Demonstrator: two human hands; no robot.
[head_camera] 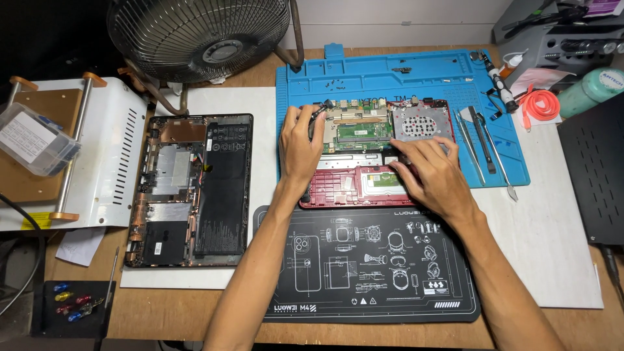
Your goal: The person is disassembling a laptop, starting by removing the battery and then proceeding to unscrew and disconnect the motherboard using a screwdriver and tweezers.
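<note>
So we've got a wooden tabletop [175, 312] with a blue silicone work mat [403, 81] at the back and a black printed desk mat [364, 305] in front of it. Sitting across both mats is the opened red laptop chassis [341, 188], green circuit board [357, 130] and fan showing. To its left, on a white sheet, lies a separate black laptop base with its battery exposed [195, 188].

Our left hand [300, 146] rests on the chassis's left edge, fingers curled around a small dark tool or part [320, 112], can't tell exactly what. Our right hand [432, 170] lies fairly flat on the chassis near the fan, fingers loosely spread, gripping nothing we can see. Metal pry tools [484, 146] lie just right of it.
</note>
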